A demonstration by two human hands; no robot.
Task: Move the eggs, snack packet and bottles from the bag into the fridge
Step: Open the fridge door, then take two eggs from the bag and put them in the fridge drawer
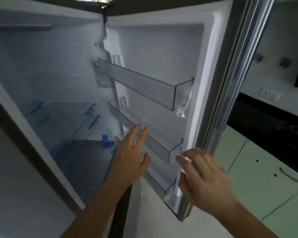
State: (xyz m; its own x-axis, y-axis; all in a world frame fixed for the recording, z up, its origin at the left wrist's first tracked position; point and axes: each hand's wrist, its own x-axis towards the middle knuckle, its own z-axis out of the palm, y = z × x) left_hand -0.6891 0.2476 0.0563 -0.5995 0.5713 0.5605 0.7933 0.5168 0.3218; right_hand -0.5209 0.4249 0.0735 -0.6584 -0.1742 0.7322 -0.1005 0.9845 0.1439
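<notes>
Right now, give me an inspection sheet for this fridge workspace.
Surface: clear glass fridge shelves with blue tape strips.
Job's things: nothing seen; white fridge door open, clear plastic door bins.
Clutter: loose clear film on the top bin.
Hands: left hand open before middle door bin; right hand open, blurred, by door edge.
Cables: nothing seen.
Surroundings: pale green cabinet, white wall socket.

White cabinet [258, 182], wall socket [269, 96], perhaps dark counter [265, 115].
</notes>
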